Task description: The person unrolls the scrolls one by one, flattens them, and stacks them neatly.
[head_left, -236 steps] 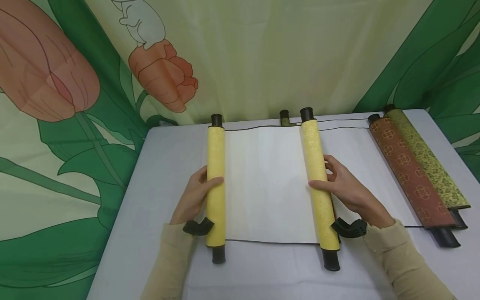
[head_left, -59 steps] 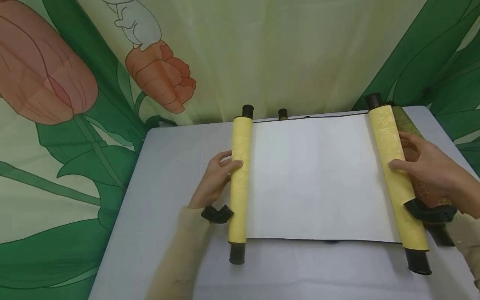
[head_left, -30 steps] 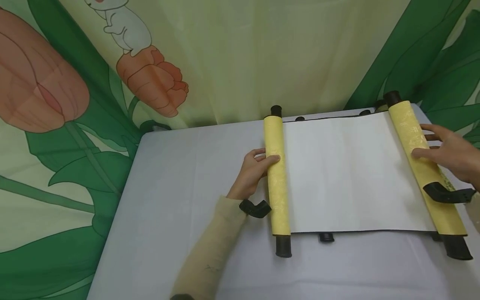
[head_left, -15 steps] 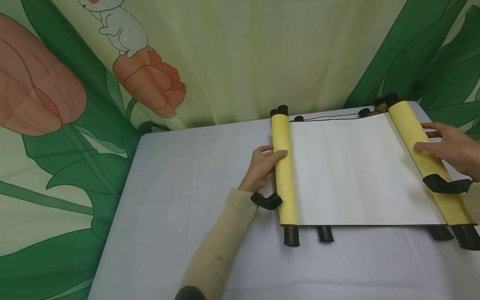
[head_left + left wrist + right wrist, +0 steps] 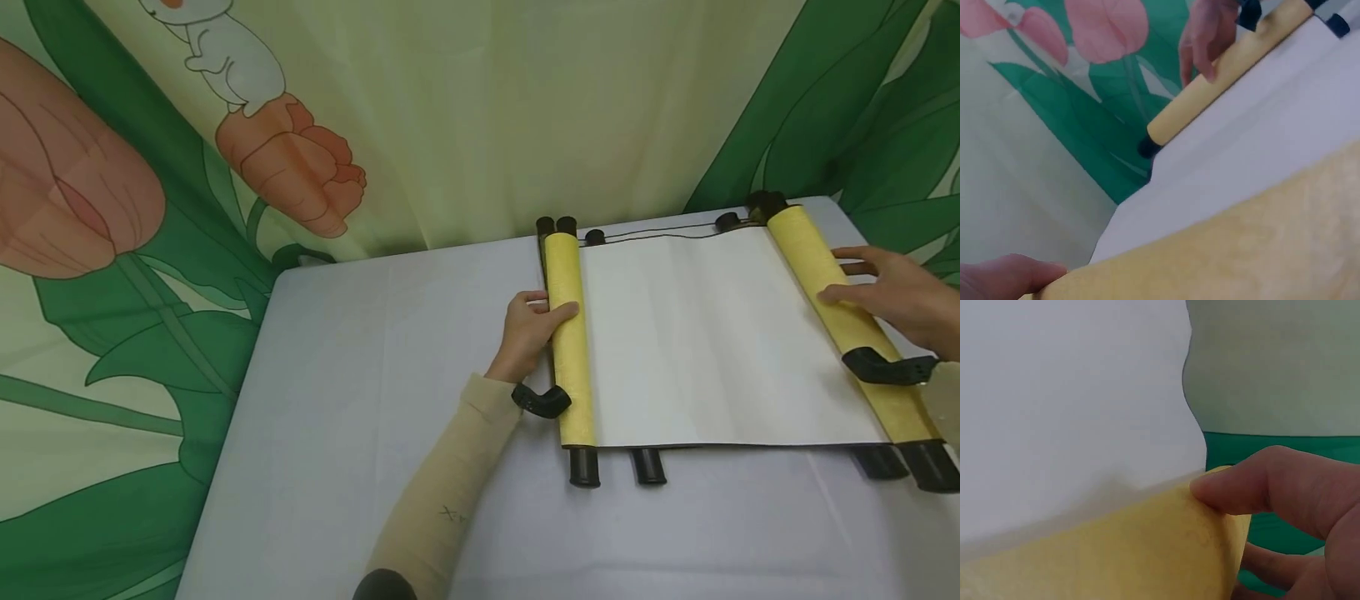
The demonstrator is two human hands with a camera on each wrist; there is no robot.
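A yellow hanging scroll (image 5: 716, 333) lies partly unrolled on the right of the table, its blank white sheet facing up between two yellow rolls with black end knobs. My left hand (image 5: 525, 333) grips the left roll, thumb on top and fingers behind it. At the far right, my right hand (image 5: 900, 296) holds the other roll the same way; its thumb (image 5: 1241, 484) presses the yellow backing in the right wrist view. Black knobs (image 5: 649, 467) of other scrolls stick out from under the sheet, which hides most of them.
A white cloth covers the table (image 5: 360, 400). Behind it hangs a curtain (image 5: 525, 125) printed with tulips and a rabbit. Dark knobs (image 5: 595, 237) and thin dark sheet edges show along the back of the scroll.
Both hands have spread the yellow rolls farther apart and shifted the scroll right, over the red and green scrolls. In the last half second both hands stay nearly still; the sheet's front edge sits slightly higher.
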